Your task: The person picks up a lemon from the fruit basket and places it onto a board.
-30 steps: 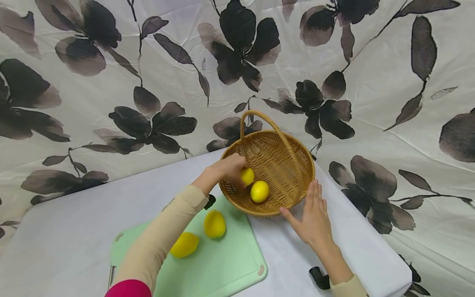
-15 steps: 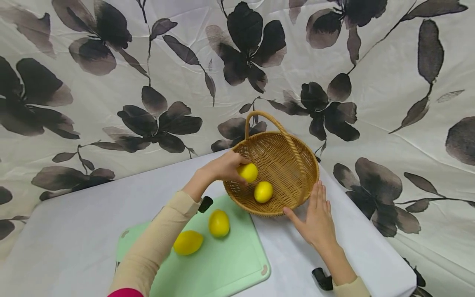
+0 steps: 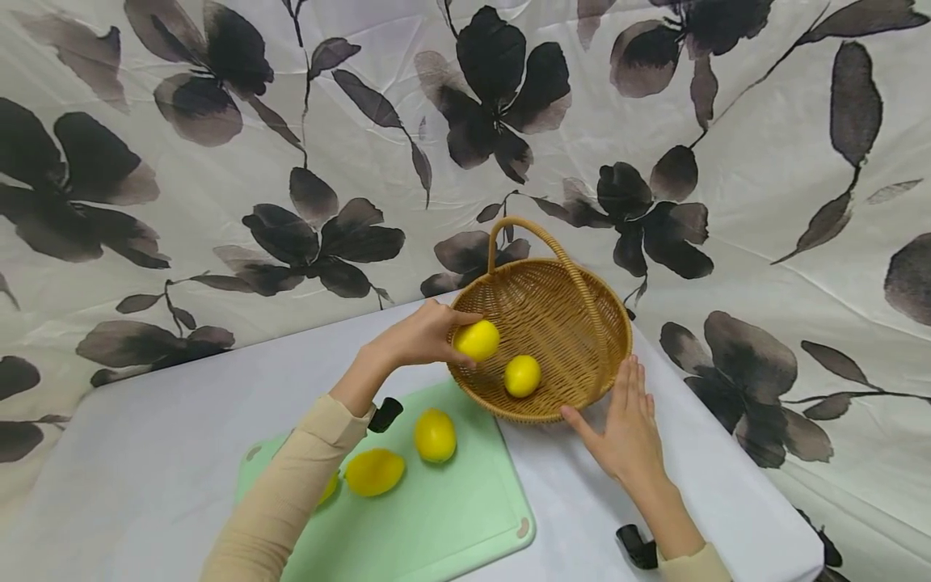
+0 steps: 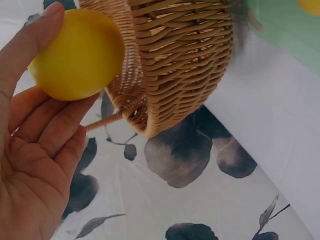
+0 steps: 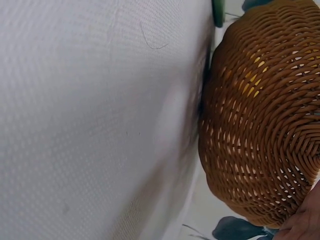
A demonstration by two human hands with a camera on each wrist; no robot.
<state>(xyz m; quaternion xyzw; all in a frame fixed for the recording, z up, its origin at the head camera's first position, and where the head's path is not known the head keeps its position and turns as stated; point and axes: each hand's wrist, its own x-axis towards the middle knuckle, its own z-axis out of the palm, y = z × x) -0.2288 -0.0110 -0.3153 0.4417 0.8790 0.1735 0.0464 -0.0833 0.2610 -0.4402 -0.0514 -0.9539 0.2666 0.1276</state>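
Note:
My left hand (image 3: 425, 333) pinches a yellow lemon (image 3: 477, 341) between thumb and fingers, over the left rim of a brown wicker basket (image 3: 563, 323). In the left wrist view, this lemon (image 4: 77, 55) sits at the fingertips, close beside the woven wall (image 4: 185, 65). A second lemon (image 3: 522, 376) lies inside the basket near its front. My right hand (image 3: 624, 436) has its fingers straight, resting along the basket's front right rim. Only a bit of that hand (image 5: 302, 220) shows in the right wrist view, next to the basket's underside (image 5: 265, 115).
A light green cutting board (image 3: 436, 525) lies left of the basket, bearing an upright-looking lemon (image 3: 435, 435), a sideways lemon (image 3: 374, 472) and another lemon (image 3: 330, 488) partly behind the left sleeve. The white-covered table (image 3: 182, 420) meets a floral cloth (image 3: 349, 162) at the back.
The left hand has drawn back leftward with the lemon, from inside the basket to its left rim. The right hand keeps its place on the rim. The head view has shifted slightly.

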